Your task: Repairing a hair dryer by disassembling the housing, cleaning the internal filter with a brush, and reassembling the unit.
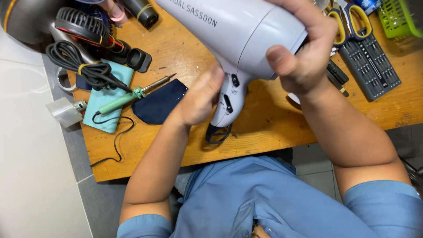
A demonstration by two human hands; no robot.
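one hair dryer | barrel runs upper-left, handle down | right hand clasps its rear | left hand grips handle | one soldering iron

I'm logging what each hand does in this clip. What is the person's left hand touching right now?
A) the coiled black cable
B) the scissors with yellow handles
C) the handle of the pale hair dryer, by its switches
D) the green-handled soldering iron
C: the left hand presses on the handle of the hair dryer beside its black switches, while the right hand grips the body; the soldering iron lies untouched on the wooden table.
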